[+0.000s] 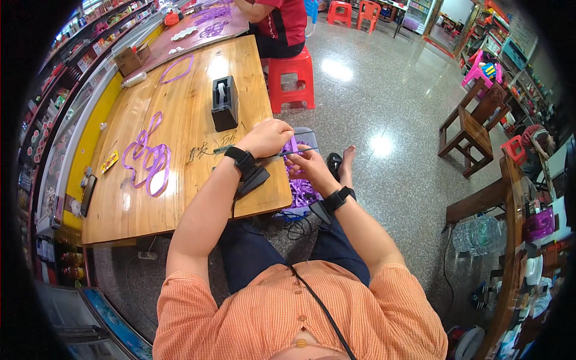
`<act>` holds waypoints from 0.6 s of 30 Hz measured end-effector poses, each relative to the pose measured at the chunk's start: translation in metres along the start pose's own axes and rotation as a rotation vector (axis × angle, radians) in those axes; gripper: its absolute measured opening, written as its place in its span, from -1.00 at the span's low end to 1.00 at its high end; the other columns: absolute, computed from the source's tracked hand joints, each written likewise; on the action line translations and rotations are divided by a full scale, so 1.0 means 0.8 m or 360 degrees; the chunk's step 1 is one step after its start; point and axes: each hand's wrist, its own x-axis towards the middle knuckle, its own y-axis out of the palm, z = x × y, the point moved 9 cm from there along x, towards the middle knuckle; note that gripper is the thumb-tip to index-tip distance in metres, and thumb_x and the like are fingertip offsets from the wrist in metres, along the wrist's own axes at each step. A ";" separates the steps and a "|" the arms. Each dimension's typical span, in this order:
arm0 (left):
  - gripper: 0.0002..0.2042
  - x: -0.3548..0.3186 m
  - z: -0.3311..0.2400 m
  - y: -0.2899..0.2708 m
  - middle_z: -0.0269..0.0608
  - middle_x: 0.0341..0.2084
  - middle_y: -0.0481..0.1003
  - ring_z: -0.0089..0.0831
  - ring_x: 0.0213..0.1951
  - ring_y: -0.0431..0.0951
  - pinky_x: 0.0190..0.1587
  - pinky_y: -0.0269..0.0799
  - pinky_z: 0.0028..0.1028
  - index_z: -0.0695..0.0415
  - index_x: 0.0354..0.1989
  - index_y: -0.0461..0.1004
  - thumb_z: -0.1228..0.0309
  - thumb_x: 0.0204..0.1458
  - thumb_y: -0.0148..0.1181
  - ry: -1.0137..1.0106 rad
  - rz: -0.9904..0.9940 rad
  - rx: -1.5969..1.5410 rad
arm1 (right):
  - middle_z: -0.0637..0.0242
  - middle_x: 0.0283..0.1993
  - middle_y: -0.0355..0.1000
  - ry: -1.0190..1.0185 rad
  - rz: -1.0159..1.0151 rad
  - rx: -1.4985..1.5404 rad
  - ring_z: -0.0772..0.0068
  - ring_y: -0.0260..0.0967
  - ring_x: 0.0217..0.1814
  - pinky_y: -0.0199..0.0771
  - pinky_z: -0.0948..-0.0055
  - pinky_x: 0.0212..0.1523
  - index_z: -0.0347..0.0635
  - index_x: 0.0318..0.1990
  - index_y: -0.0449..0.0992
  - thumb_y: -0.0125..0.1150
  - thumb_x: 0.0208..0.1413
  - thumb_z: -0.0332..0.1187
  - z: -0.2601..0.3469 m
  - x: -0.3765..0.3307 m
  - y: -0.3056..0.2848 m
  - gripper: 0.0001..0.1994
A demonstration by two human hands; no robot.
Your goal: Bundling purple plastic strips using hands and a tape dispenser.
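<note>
My left hand is closed above the table's right edge, with a purple ribbon at its fingertips. My right hand is just beyond that edge, its fingers curled in a pinch at the ribbon's lower end. Between the hands lies a thin dark rod, passing at the right fingertips; what bears it is hidden. Below them, a pale bin holds a heap of purple ribbons. A black tape dispenser stands on the table beyond my left hand.
On the wooden table lie looped purple ribbons and a yellow packet. A person in red sits at the far table, near a red stool. Shelves line the left; a wooden chair stands right.
</note>
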 end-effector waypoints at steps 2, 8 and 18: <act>-0.67 0.001 -0.001 0.000 0.09 -0.16 0.57 0.01 -0.03 0.51 0.10 0.38 -0.17 0.20 -0.15 0.61 0.23 0.14 0.02 0.0012 -0.0018 0.0003 | 0.35 -0.31 0.46 0.0022 -0.0001 0.0030 0.58 0.42 -0.44 0.56 0.48 -0.37 -0.24 -0.05 0.43 0.28 0.18 -0.25 -0.010 0.005 -0.009 -0.69; -0.68 0.004 0.006 0.006 0.03 -0.11 0.56 -0.06 0.03 0.48 0.12 0.36 -0.22 0.18 -0.12 0.60 0.26 0.17 -0.01 -0.0072 0.0114 0.0002 | 0.31 -0.24 0.47 0.0073 0.0001 0.0053 0.52 0.48 -0.38 0.59 0.45 -0.34 -0.22 0.15 0.31 0.30 0.16 -0.31 -0.020 0.010 -0.014 -0.55; -0.70 0.009 0.003 0.009 0.02 -0.12 0.55 -0.06 0.02 0.48 0.13 0.35 -0.20 0.15 -0.11 0.59 0.26 0.17 0.01 0.0012 0.0085 -0.0028 | 0.25 -0.11 0.48 -0.0130 0.0200 0.0312 0.51 0.47 -0.26 0.57 0.43 -0.14 -0.24 0.16 0.35 0.20 0.22 -0.41 -0.010 0.024 -0.020 -0.63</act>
